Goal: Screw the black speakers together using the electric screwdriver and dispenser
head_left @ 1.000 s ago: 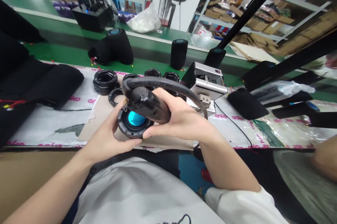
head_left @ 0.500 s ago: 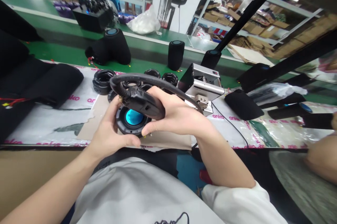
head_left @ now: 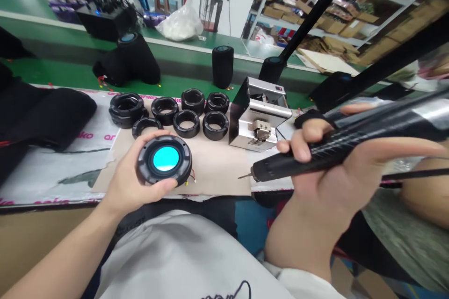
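My left hand (head_left: 135,179) holds a round black speaker driver (head_left: 164,158) with a shiny cyan centre, its thumb across the lower rim. Thin red wires (head_left: 192,177) stick out from the driver's edge. My right hand (head_left: 326,168) grips a black electric screwdriver (head_left: 308,151), whose thin metal bit (head_left: 245,176) points left, well apart from the driver. Several black rubber rings (head_left: 185,119) lie just beyond the driver on a cardboard sheet (head_left: 217,172). The screwdriver's hand is nearest a silver metal screw feeder (head_left: 259,121).
Black fabric-covered speaker bodies (head_left: 45,116) lie at the left on a plastic-covered bench. Upright cylindrical speakers (head_left: 222,66) stand on a green conveyor (head_left: 175,86) beyond. A co-worker's arm (head_left: 428,191) enters at the right. Black poles cross the upper right.
My right hand has lifted the screwdriver off the driver and away to the right. The driver now faces up, uncovered, and the rubber rings behind it show fully.
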Demonstrator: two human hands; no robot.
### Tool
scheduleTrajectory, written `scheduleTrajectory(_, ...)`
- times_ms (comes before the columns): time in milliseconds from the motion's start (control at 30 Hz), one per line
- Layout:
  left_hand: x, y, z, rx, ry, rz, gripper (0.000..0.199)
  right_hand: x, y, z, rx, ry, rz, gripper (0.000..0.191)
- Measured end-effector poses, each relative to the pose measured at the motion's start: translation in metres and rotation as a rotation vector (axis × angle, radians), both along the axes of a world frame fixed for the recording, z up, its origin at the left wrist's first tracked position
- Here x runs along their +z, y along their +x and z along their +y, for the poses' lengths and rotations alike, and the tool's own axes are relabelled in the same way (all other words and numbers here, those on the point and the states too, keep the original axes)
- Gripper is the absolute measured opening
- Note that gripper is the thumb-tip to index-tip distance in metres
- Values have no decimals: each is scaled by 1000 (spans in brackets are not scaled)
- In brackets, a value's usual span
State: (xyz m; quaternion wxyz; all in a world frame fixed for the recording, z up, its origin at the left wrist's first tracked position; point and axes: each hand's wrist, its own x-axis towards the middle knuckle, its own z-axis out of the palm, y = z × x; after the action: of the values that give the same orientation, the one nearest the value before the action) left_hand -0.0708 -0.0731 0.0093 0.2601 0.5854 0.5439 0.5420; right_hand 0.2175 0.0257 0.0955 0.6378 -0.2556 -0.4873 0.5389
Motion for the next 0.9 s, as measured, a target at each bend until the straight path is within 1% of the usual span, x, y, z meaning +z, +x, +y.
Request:
scheduleTrajectory(67, -2, 0, -1, 11, -4, 14, 86, -6, 1, -8, 61, -7, -71, 44)
scheduleTrajectory(133, -3, -1, -2, 4, -6, 16, 91, -16, -12, -16, 199, -87, -230, 49)
scheduleTrajectory(200, -2, -2, -2, -27, -2, -4, 87, -26, -33, -21, 369, -160, -385, 59)
scheduleTrajectory(267, -1, -4, -2, -64, 10, -18, 80, -34, -54, -22, 513, -174, -479, 68)
scheduleTrajectory(333, 1, -5, 0, -84, 25, -13, 78, -39, -68, -19, 579, -171, -527, 75)
scheduleTrajectory(400, 2, -4, 1, -86, 35, -9, 79, -42, -75, -16, 589, -165, -554, 76)
scheduleTrajectory(533, 1, 0, 3, -94, 55, -45, 79, -43, -74, -14, 568, -130, -613, 67)
scheduleTrajectory(600, 0, 1, 3, -87, 51, -67, 79, -40, -72, -16, 549, -116, -647, 62)
scheduleTrajectory(767, -1, 0, 3, -98, 2, -89, 85, -28, -71, -25, 425, 38, -806, 53)
scheduleTrajectory(833, -1, 0, 3, -106, -10, -103, 92, -27, -73, -28, 414, 9, -854, 54)
scheduleTrajectory(900, 0, 1, 3, -89, -4, -107, 97, -29, -74, -28, 413, -41, -884, 60)
